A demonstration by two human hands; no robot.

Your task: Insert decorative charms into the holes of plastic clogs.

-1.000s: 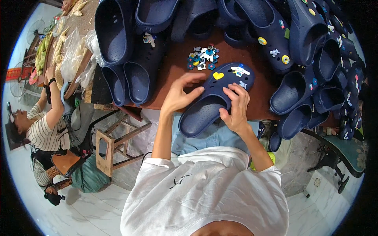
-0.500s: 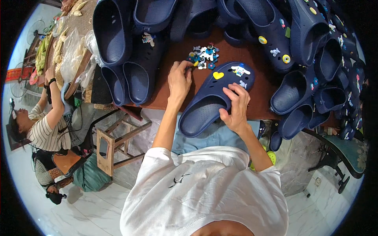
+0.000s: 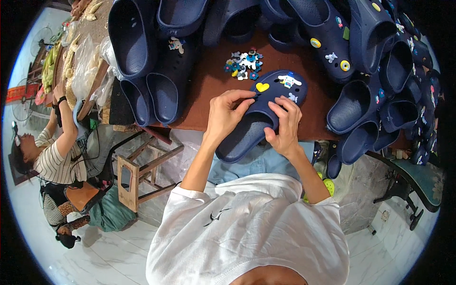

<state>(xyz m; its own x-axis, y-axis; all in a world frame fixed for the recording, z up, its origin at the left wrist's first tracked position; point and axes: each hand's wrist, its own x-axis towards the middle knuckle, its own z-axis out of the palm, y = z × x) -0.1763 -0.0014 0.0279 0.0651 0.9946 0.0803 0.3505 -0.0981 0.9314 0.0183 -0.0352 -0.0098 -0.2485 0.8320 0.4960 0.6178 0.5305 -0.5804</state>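
A navy blue foam clog [image 3: 243, 138] lies in front of me at the table's near edge, its toe pointing away to the right. On its upper sit a yellow heart charm [image 3: 262, 87], a white character charm [image 3: 287, 79] and a small pale charm [image 3: 293, 98]. My right hand [image 3: 286, 124] grips the clog's right side, thumb at the opening and fingers over the upper. Thumb and forefinger of my left hand [image 3: 225, 112] pinch together at the upper's left side, below the heart; what they hold is too small to make out. Beyond lies a pile of loose shoe charms [image 3: 243, 64].
Navy clogs [image 3: 166, 97] stand at the left, with more clogs [image 3: 354, 107] heaped at the right and along the back. The table [image 3: 194, 116] has a brown top. A wooden stool [image 3: 128, 183] stands on the floor at left; other people [image 3: 59, 156] are beyond it.
My left hand has moved from the charm pile to the clog's upper, its fingertips pinched. My right hand stays on the clog.
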